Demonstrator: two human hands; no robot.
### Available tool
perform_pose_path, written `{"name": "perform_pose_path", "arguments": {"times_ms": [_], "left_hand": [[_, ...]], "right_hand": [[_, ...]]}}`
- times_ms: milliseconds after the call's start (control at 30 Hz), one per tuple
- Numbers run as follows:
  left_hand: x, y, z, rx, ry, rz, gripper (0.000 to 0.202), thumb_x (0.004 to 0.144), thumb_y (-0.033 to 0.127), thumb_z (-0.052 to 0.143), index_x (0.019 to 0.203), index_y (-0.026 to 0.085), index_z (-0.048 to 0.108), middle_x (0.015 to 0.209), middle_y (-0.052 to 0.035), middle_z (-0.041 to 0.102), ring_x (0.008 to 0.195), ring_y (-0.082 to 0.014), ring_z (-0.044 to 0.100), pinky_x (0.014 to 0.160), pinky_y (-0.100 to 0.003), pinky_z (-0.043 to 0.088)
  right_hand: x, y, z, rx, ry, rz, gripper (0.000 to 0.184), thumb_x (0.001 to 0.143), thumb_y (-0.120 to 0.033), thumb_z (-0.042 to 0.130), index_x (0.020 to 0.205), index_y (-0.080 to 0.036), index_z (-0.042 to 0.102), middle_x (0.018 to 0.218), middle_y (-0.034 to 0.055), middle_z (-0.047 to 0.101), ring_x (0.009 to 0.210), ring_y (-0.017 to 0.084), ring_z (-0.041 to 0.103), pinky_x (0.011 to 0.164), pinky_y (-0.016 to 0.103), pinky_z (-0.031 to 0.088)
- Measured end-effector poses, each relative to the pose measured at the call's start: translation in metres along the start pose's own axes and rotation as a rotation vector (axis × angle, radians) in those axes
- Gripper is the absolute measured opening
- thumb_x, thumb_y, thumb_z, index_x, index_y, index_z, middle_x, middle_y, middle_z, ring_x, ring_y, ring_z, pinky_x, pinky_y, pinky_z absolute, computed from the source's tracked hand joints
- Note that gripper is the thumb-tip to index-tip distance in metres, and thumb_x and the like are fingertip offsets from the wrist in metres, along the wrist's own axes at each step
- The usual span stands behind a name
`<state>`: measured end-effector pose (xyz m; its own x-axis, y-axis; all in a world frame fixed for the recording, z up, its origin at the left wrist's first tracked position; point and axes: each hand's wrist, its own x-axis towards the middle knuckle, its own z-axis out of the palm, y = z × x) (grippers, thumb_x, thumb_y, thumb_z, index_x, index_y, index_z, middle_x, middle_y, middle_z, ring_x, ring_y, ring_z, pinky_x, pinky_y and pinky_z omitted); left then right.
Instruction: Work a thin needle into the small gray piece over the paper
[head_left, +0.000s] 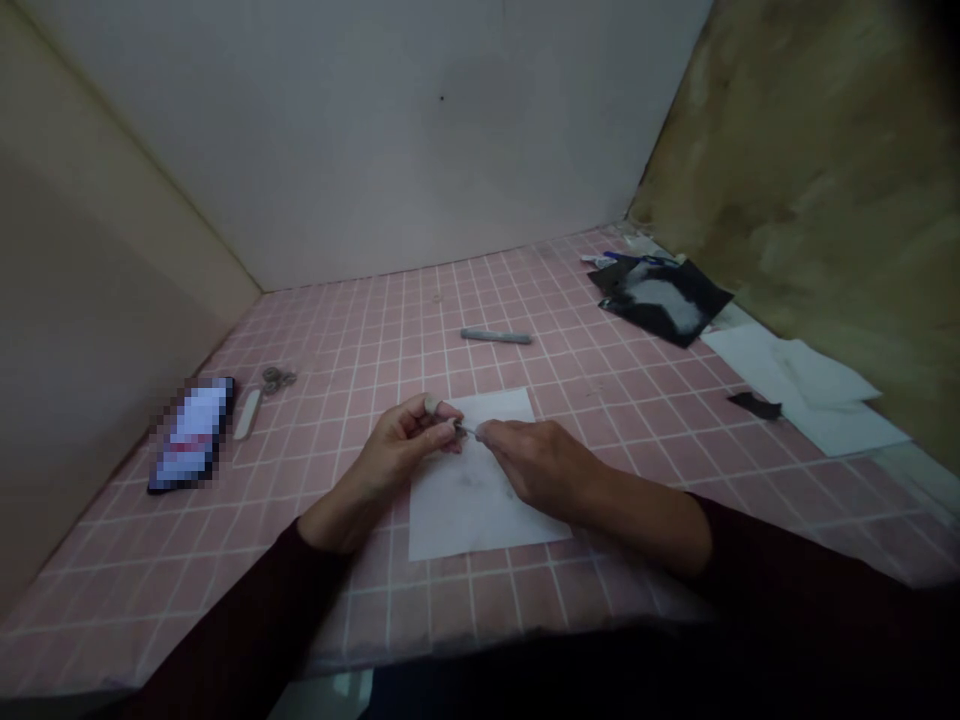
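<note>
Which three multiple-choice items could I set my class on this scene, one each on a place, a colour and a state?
1. Where does the white paper sheet lie?
A. Under both hands
B. In the far right corner
C. Along the left edge

2. What colour are the worktop tiles?
A. Blue
B. Green
C. Pink

3. How are the left hand and right hand placed?
A. Flat and apart
B. Fingertips meeting at a small metal piece
C. Out of view

Answers:
1. A: the hands hover over the sheet.
2. C: the tiles show pink with white grout.
3. B: both hands close in on the piece above the sheet.
</note>
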<state>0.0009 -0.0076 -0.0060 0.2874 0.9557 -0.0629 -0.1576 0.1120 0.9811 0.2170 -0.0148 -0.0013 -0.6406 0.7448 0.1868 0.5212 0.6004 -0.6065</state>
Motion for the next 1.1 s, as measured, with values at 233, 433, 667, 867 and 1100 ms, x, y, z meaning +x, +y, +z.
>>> {"name": "perform_pose_path", "arguments": {"times_ms": [233,433,667,867,1100], "left_hand": [[-0.006,0.002,0.004,0.184,0.039,0.231,0.016,0.081,0.018,0.076,0.096,0.018,0.07,0.097,-0.0026,0.068,0.088,-0.0111,0.064,0.08,-0.021,0.051],[-0.006,0.002,0.003,0.093,0.043,0.101,0.017,0.08,0.02,0.076,0.096,0.017,0.069,0.09,-0.0023,0.069,0.08,-0.0114,0.066,0.075,-0.022,0.052],[0.001,0.002,0.0,-0.02,0.0,0.003,0.016,0.083,0.025,0.074,0.093,0.014,0.069,0.073,-0.0002,0.067,0.064,-0.0079,0.061,0.066,-0.019,0.05],[-0.004,-0.001,0.001,0.178,0.002,0.145,0.017,0.08,0.021,0.076,0.096,0.017,0.069,0.092,-0.004,0.069,0.082,-0.0129,0.065,0.076,-0.024,0.053],[-0.006,0.0,0.002,0.177,0.037,0.193,0.017,0.081,0.02,0.076,0.097,0.019,0.069,0.097,-0.0037,0.069,0.088,-0.0133,0.066,0.081,-0.024,0.053]], "right_hand": [[0.011,0.002,-0.019,1.176,-0.372,0.426,0.024,0.095,-0.032,0.042,0.096,-0.016,0.06,0.054,-0.01,0.034,0.038,0.006,0.015,0.036,0.019,0.015],[0.007,0.003,-0.013,0.593,-0.192,0.195,0.025,0.097,-0.025,0.042,0.093,-0.014,0.064,0.058,-0.0029,0.051,0.047,0.008,0.041,0.051,0.022,0.036],[0.0,0.0,-0.001,-0.191,-0.03,-0.019,0.03,0.088,-0.004,0.04,0.106,-0.01,0.064,0.087,0.011,0.066,0.068,0.017,0.053,0.062,0.029,0.038],[0.009,-0.001,-0.013,0.717,-0.233,0.291,0.024,0.096,-0.025,0.041,0.089,-0.015,0.061,0.056,-0.005,0.044,0.043,0.008,0.034,0.045,0.021,0.03],[0.012,0.003,-0.019,1.069,-0.359,0.41,0.025,0.097,-0.03,0.04,0.097,-0.016,0.061,0.055,-0.0091,0.037,0.038,0.006,0.02,0.038,0.019,0.02]]}}
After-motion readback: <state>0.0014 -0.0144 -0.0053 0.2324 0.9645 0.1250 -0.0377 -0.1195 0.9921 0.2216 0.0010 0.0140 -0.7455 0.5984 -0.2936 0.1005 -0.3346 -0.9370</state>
